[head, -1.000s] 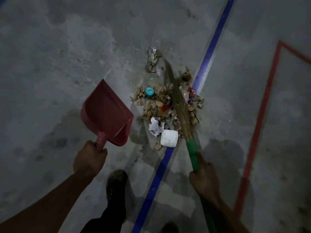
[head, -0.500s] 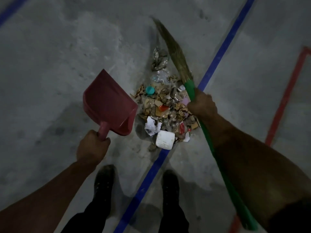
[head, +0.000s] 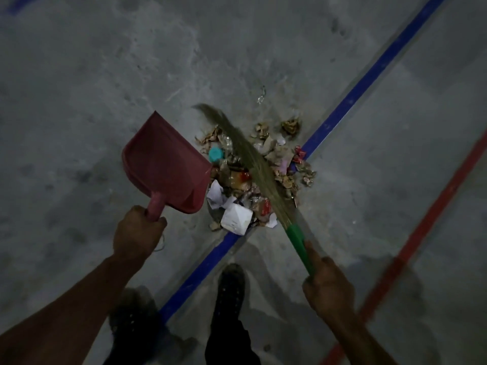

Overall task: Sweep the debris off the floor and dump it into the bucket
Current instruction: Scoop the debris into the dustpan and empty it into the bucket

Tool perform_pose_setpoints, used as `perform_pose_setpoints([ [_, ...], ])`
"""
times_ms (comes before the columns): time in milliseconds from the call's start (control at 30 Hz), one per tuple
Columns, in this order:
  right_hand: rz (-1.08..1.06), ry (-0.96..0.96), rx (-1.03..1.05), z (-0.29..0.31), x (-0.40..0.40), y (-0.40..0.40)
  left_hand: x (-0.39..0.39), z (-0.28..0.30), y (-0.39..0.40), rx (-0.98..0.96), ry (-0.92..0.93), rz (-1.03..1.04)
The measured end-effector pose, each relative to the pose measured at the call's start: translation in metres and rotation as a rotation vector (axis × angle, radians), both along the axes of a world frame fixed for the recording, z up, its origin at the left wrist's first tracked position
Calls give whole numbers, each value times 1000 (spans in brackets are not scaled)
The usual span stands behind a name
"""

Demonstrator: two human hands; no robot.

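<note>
Floor: bare grey concrete point(head: 105, 75), dim light, crossed by a blue line point(head: 369, 75) with a red line point(head: 421, 246) off to the right.
Debris: gathered in one loose heap point(head: 253, 180) on the blue line, just ahead of the feet; paper scraps, wrappers, brown bits, a teal cap point(head: 216, 154), a white carton point(head: 235, 218) at the near edge.
Stragglers: a small shiny scrap point(head: 261, 94) lying apart beyond the heap.
Dustpan: red point(head: 166, 164), raised and tilted, right edge just beside the heap's left side; nothing visible inside.
Broom: bristles point(head: 237, 143) laid diagonally across the heap, tip blurred at upper left; green handle point(head: 299, 243) running down to the right.
Bucket: not in view.
Progress: gathering judged mostly done; scooping into the pan not yet begun; carry and dump left entirely.
Left hand point(head: 137, 233): fingers curled round the dustpan's handle, arm extended forward from lower left.
Right hand point(head: 326, 285): wrapped round the green handle low down, index finger laid along it toward the bristles, forearm coming in from lower right.
Feet: dark shoes point(head: 229, 291) planted either side of the blue line.
</note>
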State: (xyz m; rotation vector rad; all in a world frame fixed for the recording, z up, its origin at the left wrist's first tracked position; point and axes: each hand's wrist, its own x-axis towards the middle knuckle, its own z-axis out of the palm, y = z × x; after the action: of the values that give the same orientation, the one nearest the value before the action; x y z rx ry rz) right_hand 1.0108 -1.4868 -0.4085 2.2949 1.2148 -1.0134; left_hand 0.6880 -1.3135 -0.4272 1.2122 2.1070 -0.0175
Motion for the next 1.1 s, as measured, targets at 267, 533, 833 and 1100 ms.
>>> perform_pose_setpoints([
  [267,-236,-1,228,0,37,63,9,0,-12,-6,62,-2],
  [533,-317,8,85,-37,60,132,-10,-15,-35,7,24,-28],
  [833,-182,-68,59,-30,-21,-5,-61,-7,-90,25,-81,-35],
  [1100,-378,20,307,1,-88,-111,-141,8,-155,-70,-187,-91],
])
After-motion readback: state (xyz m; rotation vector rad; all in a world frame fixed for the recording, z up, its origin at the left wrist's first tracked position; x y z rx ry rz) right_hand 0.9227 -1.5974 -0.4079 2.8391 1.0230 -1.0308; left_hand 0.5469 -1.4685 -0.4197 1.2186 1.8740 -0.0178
